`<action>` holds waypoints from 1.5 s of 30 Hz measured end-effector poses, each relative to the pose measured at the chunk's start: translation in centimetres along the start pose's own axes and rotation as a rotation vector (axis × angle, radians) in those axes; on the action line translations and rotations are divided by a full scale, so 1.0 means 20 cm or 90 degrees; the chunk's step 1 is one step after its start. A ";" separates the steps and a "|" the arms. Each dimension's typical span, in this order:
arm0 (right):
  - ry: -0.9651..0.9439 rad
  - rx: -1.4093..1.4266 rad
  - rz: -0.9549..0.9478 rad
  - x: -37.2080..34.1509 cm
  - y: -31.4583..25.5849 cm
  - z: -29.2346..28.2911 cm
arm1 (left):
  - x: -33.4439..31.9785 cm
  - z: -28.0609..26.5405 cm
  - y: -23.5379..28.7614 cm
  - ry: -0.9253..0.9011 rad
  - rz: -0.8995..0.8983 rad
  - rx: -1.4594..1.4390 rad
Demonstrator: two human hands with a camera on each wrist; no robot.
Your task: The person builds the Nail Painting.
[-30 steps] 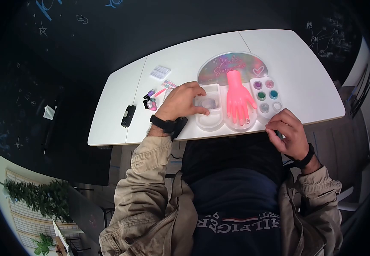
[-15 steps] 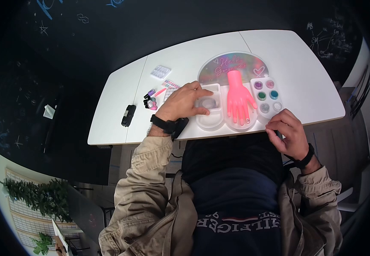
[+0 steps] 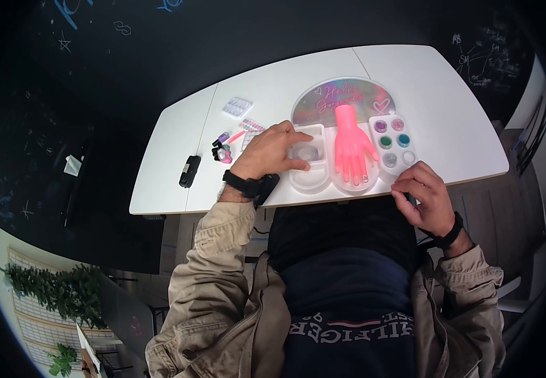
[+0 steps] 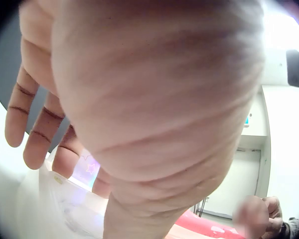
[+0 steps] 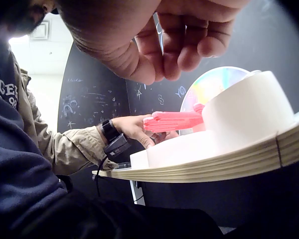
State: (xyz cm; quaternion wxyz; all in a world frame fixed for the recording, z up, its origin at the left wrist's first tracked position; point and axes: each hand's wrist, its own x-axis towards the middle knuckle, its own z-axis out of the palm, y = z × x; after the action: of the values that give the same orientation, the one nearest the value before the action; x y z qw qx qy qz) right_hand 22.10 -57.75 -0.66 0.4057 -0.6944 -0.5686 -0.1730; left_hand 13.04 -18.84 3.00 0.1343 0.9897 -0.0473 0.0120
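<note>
Now, pink model hand [image 3: 351, 151]: head view, on the white tray [image 3: 310, 184].
Left hand [image 3: 263, 152]: thumb and forefinger apart over its compartments; contact, I cannot tell.
My left fingers [image 4: 39, 144]: left-wrist view, slightly spread.
Right hand [image 5: 174, 30]: right-wrist view, loosely curled, fingertips close together.

Beyond the left fingers [image 3: 300, 137] rises a black, chalk-marked wall [image 3: 266, 28]; under them, a white table [image 3: 440, 113]; lower right, grey floor [image 3: 492, 211]; far lower left, a tree [image 3: 58, 290]
</note>
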 end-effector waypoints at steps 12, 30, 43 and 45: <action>0.014 0.009 -0.005 -0.01 0.02 0.01 | 0.02 -0.17 -0.21 0.232 -0.055 -0.085; 0.022 0.004 -0.015 -0.01 0.03 0.00 | 0.30 -0.17 -1.39 0.057 -0.436 0.174; 0.022 0.012 0.010 -0.02 0.04 0.00 | 0.35 -0.11 -1.45 -0.047 -0.560 0.002; 0.023 0.013 0.008 -0.02 0.04 -0.01 | 0.36 -0.13 -1.44 -0.030 -0.549 0.000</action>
State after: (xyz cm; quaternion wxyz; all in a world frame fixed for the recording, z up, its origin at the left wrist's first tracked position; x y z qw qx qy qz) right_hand 22.81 -58.06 -1.12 0.4242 -0.6904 -0.5585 -0.1771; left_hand 22.93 8.82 -1.92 0.1258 0.9190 0.3675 -0.0678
